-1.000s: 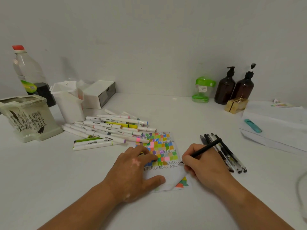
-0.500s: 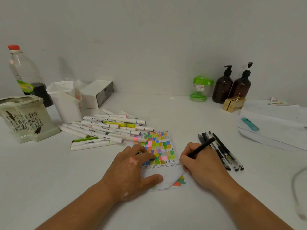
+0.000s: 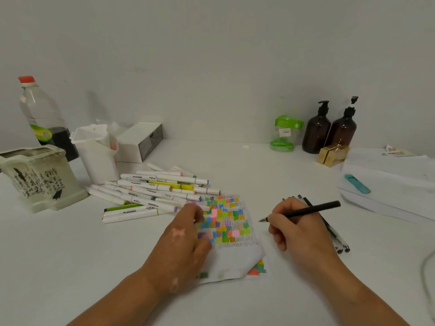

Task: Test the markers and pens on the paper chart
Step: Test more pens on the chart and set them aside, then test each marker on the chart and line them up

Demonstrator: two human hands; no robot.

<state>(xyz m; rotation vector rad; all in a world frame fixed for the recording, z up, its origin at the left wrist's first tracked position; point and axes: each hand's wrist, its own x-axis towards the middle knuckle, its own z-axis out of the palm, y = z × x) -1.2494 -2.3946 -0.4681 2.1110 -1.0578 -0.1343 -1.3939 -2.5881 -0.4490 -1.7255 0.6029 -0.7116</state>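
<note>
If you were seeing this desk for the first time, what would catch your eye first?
The paper chart, packed with bright colour squares, lies mid-table with the left hand resting on it. Right of it, the right hand grips a black pen, tip just past the sheet's edge. White markers lie heaped further left.

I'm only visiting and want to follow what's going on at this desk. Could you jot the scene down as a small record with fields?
Left hand: rests on the left side of the paper chart
Right hand: grips a black pen, tip beside the chart's right edge
Chart: coloured squares, scribbled rows, near right corner curled up
Markers: white-barrelled pile, left of and behind the chart
Spare pens: dark, lying partly behind the right hand
Table: white
</note>
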